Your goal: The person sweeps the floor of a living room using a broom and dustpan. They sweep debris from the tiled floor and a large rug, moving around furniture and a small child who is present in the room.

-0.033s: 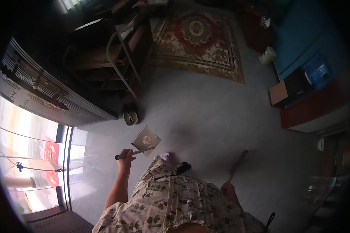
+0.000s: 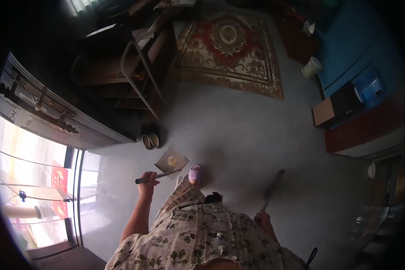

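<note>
My left hand (image 2: 147,178) is closed round the dark-gripped handle of a long-handled dustpan (image 2: 164,156). Its square, pale-edged pan is ahead of that hand, with a small heap of yellowish sweepings (image 2: 172,160) inside. To the lower right, my right hand (image 2: 262,218) is wrapped round a broom (image 2: 273,185). The broom slants forward and right over the grey floor, apart from the dustpan; its dark far end is blurred. One foot in a pink slipper (image 2: 195,172) shows between the hands, close to the pan.
Dark shoes (image 2: 150,137) stand beyond the dustpan, by a carved cabinet (image 2: 45,108). A metal-framed chair (image 2: 137,67) is farther off, near a patterned rug (image 2: 229,49). At right are a white bucket (image 2: 312,67), a cardboard box (image 2: 323,112) and a red cabinet (image 2: 364,132). A bright doorway (image 2: 36,184) lies left.
The foot in the pink slipper has come forward and shows more fully. The dustpan has shifted slightly right. Both hands keep their holds, and the broom has tilted a little.
</note>
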A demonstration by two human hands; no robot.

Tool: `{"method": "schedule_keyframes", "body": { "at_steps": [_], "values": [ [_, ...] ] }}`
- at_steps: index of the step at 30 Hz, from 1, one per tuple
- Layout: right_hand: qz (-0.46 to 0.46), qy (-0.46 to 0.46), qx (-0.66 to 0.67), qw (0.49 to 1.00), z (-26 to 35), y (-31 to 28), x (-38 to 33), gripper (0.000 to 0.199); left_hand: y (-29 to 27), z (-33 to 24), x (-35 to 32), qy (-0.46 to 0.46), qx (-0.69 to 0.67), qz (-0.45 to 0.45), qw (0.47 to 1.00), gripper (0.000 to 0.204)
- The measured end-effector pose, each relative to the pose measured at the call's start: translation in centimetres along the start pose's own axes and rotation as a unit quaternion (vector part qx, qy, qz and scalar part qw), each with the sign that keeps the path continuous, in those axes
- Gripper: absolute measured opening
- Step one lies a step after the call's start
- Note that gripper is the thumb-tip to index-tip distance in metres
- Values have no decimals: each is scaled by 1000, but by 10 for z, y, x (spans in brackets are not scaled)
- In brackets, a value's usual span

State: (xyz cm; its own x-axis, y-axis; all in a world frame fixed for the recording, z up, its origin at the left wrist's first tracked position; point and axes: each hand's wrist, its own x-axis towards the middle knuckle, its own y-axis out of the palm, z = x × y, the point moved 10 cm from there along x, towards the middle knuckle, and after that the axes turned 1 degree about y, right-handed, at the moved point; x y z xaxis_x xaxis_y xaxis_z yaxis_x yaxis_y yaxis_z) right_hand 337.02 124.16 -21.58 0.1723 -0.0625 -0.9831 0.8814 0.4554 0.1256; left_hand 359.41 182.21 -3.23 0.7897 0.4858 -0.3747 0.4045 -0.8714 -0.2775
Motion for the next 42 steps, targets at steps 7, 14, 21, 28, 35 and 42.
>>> {"method": "schedule_keyframes", "body": {
  "at_steps": [7,14,21,28,35,42],
  "values": [
    [26,13,7,1000,46,159,31,24,141,-61,153,-5,38,92,995,23],
    [45,-123,-225,966,132,256,27,21,241,-132,273,-15,36,79,996,28],
    [-91,-175,-535,821,256,352,41,25,304,-187,356,-26,-35,15,999,27],
    [-5,-175,-491,853,337,496,68,23,333,-222,433,-22,-43,-24,999,27],
    [45,-163,-538,826,402,687,118,21,374,-250,542,-53,-52,-63,995,23],
    [80,-167,-566,804,458,839,143,24,442,-316,665,-9,0,-32,999,20]
  ]
}}
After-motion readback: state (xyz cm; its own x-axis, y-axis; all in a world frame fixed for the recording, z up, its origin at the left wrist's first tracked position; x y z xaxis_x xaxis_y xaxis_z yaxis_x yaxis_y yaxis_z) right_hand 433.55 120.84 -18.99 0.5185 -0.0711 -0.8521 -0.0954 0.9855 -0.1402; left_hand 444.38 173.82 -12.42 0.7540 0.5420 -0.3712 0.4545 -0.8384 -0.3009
